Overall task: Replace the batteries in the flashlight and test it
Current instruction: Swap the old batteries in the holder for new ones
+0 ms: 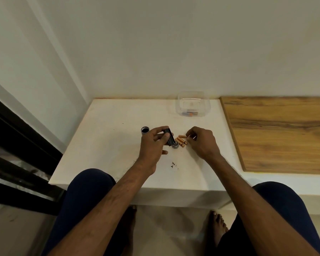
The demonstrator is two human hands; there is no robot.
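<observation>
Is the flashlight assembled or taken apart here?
Taken apart: the open cylinder stands by itself while the left hand holds a separate dark piece.

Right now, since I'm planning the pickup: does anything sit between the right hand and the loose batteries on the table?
Nothing visible does. The right hand is beside the batteries, fingers at the farthest battery's end. The grey cap lies on their other side, by the left hand, which holds the dark flashlight part.
</observation>
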